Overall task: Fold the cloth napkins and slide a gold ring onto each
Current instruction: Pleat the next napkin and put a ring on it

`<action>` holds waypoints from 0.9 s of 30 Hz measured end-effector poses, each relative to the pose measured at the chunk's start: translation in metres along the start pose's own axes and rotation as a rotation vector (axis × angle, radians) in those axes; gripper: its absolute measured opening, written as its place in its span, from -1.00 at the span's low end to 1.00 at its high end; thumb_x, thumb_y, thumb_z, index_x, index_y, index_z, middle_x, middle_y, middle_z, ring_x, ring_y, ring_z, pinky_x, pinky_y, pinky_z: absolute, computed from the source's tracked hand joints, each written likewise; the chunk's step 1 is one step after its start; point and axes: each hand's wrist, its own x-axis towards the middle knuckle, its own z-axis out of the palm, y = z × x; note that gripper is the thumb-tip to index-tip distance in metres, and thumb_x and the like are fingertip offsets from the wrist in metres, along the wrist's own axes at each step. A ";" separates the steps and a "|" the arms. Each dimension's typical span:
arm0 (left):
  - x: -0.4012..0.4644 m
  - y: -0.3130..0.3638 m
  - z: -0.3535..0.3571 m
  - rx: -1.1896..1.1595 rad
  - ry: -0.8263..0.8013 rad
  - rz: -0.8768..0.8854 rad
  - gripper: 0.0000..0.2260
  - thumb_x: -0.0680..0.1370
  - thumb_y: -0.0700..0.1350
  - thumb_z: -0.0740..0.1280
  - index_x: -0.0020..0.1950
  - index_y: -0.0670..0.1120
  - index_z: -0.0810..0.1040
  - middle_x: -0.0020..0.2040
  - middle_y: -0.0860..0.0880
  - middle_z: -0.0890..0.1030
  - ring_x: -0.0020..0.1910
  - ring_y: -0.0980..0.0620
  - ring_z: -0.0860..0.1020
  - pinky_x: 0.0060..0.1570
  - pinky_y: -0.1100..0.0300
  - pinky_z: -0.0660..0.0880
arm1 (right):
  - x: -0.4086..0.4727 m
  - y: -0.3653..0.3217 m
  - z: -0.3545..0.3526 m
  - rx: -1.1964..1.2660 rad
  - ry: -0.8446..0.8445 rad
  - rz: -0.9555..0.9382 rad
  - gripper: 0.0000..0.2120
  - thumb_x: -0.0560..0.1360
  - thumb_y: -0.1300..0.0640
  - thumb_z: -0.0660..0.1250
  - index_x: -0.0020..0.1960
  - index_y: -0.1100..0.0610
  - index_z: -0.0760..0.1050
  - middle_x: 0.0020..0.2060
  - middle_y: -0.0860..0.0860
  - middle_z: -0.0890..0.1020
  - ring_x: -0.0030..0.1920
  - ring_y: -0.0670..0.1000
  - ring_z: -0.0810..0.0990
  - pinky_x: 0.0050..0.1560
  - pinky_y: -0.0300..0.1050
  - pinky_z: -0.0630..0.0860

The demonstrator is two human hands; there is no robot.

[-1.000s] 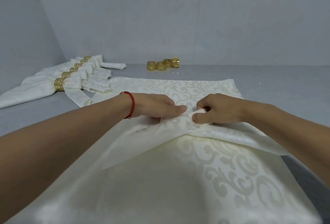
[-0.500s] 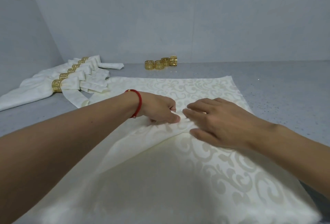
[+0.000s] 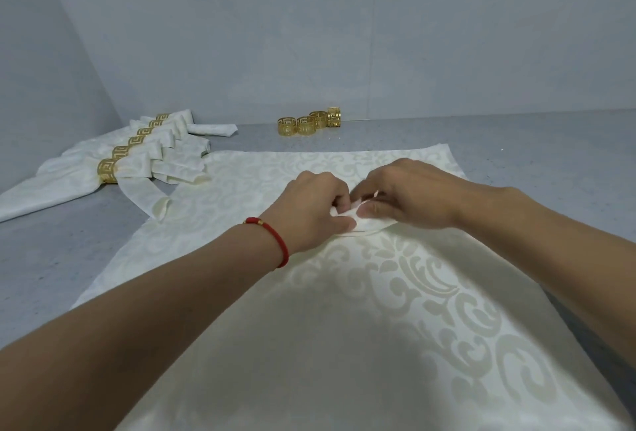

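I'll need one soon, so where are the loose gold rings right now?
In the head view, four loose gold rings sit in a row at the far edge of the table by the wall, beyond the spread napkin, right of the finished napkins.

Grey table [image 3: 516, 141], spread cream napkin [image 3: 378, 310], ringed napkins [image 3: 137, 162], four gold rings [image 3: 308, 123]

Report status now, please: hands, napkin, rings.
Left hand and right hand both pinch the napkin at its middle. Four loose gold rings wait by the wall. Nothing in the way.
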 end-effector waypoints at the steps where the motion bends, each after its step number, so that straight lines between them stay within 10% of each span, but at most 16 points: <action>1: 0.001 0.000 0.002 -0.019 0.007 -0.028 -0.84 0.47 0.00 0.52 -0.22 0.02 0.58 -0.29 0.17 0.50 -0.20 0.12 0.41 -0.29 0.30 0.23 | -0.002 -0.004 0.001 -0.016 0.024 0.020 -0.75 0.65 -0.10 0.27 0.30 -0.18 0.54 -0.03 -0.17 0.65 0.00 -0.05 0.56 -0.08 -0.09 0.41; 14: 0.009 0.011 0.003 0.234 -0.081 0.020 -0.76 0.44 0.07 0.53 -0.18 -0.05 0.57 -0.14 -0.02 0.60 -0.09 -0.10 0.55 -0.13 0.06 0.51 | -0.013 0.001 0.017 -0.221 0.103 -0.134 -0.75 0.66 -0.09 0.25 0.23 -0.14 0.65 0.14 -0.14 0.67 0.12 0.03 0.64 -0.12 -0.02 0.57; 21: 0.010 0.001 0.003 0.052 0.068 0.033 -0.86 0.44 -0.08 0.50 -0.28 -0.11 0.66 -0.36 0.12 0.55 -0.33 0.15 0.40 -0.10 0.17 0.45 | -0.008 0.009 -0.005 0.275 -0.029 0.094 -0.75 0.57 -0.28 0.30 0.09 -0.26 0.70 0.12 -0.38 0.66 0.18 -0.31 0.58 0.21 -0.18 0.54; 27: 0.024 -0.047 -0.009 0.150 0.173 -0.087 -0.89 0.42 -0.08 0.50 -0.26 -0.06 0.62 -0.30 0.11 0.53 -0.16 0.01 0.48 -0.10 0.15 0.41 | 0.040 0.024 -0.013 0.571 0.022 0.326 -0.43 0.60 -0.41 0.06 0.13 -0.09 0.71 0.08 -0.19 0.71 0.12 -0.19 0.65 0.32 -0.03 0.51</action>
